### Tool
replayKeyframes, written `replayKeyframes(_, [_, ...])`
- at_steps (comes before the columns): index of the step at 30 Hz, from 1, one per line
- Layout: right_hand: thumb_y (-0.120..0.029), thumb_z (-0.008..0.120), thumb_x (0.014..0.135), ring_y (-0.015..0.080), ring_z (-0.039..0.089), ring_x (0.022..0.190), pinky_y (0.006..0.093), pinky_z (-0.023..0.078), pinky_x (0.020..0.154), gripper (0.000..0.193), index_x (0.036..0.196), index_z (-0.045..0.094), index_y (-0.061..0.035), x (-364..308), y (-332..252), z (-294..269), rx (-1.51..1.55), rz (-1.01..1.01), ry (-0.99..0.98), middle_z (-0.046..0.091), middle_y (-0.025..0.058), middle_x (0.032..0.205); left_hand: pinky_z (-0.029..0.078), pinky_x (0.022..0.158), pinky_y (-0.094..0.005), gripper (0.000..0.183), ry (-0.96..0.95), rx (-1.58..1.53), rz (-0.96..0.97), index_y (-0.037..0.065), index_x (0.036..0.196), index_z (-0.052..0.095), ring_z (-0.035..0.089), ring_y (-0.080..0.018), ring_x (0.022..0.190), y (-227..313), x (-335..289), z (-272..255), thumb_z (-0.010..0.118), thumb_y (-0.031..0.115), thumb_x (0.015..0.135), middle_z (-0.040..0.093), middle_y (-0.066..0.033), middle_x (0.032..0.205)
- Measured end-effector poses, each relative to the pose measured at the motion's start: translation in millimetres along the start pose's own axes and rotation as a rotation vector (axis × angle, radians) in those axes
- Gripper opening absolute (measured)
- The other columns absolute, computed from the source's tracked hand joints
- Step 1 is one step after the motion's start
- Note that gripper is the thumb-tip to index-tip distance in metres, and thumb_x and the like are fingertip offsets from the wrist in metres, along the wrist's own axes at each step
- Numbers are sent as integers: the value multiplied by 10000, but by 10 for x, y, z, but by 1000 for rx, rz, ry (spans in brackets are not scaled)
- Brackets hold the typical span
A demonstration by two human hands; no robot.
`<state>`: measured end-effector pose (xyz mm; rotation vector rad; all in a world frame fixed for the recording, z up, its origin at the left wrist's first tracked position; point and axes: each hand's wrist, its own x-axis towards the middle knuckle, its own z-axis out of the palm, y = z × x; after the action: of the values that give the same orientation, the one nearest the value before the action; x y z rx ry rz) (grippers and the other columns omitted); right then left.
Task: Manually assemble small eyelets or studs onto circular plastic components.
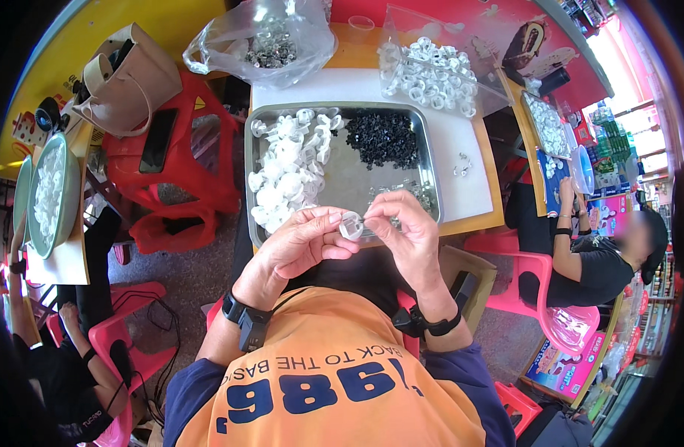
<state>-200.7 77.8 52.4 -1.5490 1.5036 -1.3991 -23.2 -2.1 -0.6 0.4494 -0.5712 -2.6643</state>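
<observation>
A small round part of white, clear-looking plastic is pinched between the thumb and fingers of my left hand. Close beside its right edge, the thumb and forefinger of my right hand are pressed together; whatever they hold is too small to make out. Both hands are over the near edge of a metal tray. Inside it, white plastic parts fill the left side, small black pieces are heaped at the far right, and small clear or metallic pieces lie near right, partly behind my right hand.
Behind the tray are a clear plastic bag of small metallic pieces and a clear box of white parts. A red stool bearing a phone and handbag stands left. People sit at tables on either side, one on a pink chair.
</observation>
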Motion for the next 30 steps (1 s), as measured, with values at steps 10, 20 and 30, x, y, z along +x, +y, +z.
replayKeyframes(10, [-81, 751, 747, 221, 560, 813, 344, 422, 767, 131, 847, 669, -104, 74, 9, -16, -406, -236, -70, 568, 26, 851, 592, 728, -281, 313, -13, 16, -15, -33, 1124, 617, 691, -177, 803, -2, -9, 7, 558, 233, 970, 686, -131, 940])
replayKeyframes(20, [-102, 755, 732, 195, 556, 768, 346, 400, 778, 136, 834, 664, -101, 123, -21, -58, -499, -392, -126, 562, 7, 815, 579, 733, -275, 242, -32, 21, -53, -5, 1069, 643, 686, -159, 777, -33, -6, -72, 611, 200, 945, 688, -93, 937])
replayKeyframes(30, [-67, 758, 729, 232, 563, 749, 343, 436, 726, 139, 824, 656, -61, 63, 40, -13, -396, -340, -101, 579, 42, 809, 559, 696, -245, 340, -21, 52, -48, -19, 1071, 650, 657, -131, 753, -81, -8, -64, 659, 280, 909, 682, -81, 914])
